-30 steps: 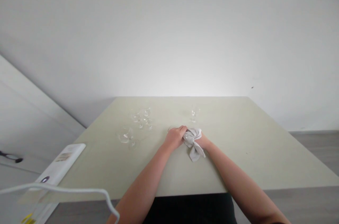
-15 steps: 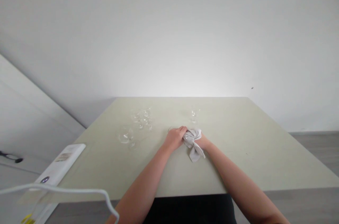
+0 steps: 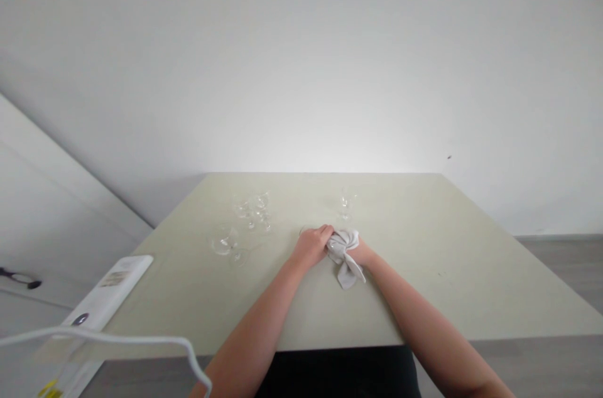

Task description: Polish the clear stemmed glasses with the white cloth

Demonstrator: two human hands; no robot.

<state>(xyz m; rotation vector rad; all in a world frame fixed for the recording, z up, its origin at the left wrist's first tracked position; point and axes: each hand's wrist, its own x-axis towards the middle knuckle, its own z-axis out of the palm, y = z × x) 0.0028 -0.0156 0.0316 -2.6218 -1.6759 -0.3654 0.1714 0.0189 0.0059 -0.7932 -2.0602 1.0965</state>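
Over the middle of the table, my left hand (image 3: 313, 243) is closed round a clear glass (image 3: 303, 230), most of which is hidden by the fingers. Just right of it, my right hand (image 3: 362, 252) grips a light grey cloth (image 3: 343, 246), bunched against the left fingers with its loose end hanging toward me. The cloth covers most of the right fingers. Beyond the hands, a stemmed glass (image 3: 346, 204) stands upright. To the left are several clear stemmed glasses (image 3: 254, 208), and nearer to me another glass (image 3: 225, 240) seems to lie on its side.
The pale table (image 3: 438, 272) reaches back to a white wall (image 3: 301, 71). A white box (image 3: 110, 291) with printed labels lies along its left edge. A white cable (image 3: 136, 339) crosses the lower left, in front of the table.
Hardly anything differs. Both hands stay together in the same place with the cloth between them, and the view shifts very slightly.
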